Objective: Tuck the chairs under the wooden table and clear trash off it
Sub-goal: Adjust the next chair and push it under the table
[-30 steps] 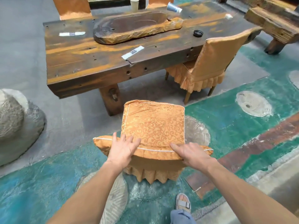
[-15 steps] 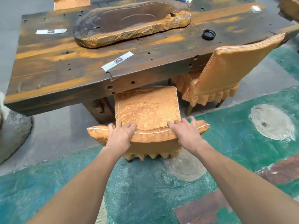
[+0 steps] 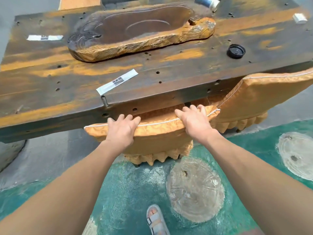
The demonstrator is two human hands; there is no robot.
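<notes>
An orange fabric-covered chair (image 3: 157, 138) stands against the near edge of the dark wooden table (image 3: 50, 92), its seat hidden under the tabletop. My left hand (image 3: 122, 129) and my right hand (image 3: 194, 122) both grip the top of its backrest. A second orange chair (image 3: 260, 95) sits at the right, partly under the table. On the tabletop lie a white paper wrapper (image 3: 116, 82), another wrapper (image 3: 44, 37) at the far left, a black lid (image 3: 236, 51), a tipped blue cup (image 3: 207, 2) and a small white scrap (image 3: 299, 18).
A large carved wooden tray (image 3: 140, 31) lies across the middle of the table. Another orange chair (image 3: 79, 2) stands on the far side. The floor is green with round stone discs (image 3: 194, 190). My sandalled foot (image 3: 155, 219) is below the chair.
Both hands pushed the chair forward from open floor until its seat went under the table. I have stepped closer to the table.
</notes>
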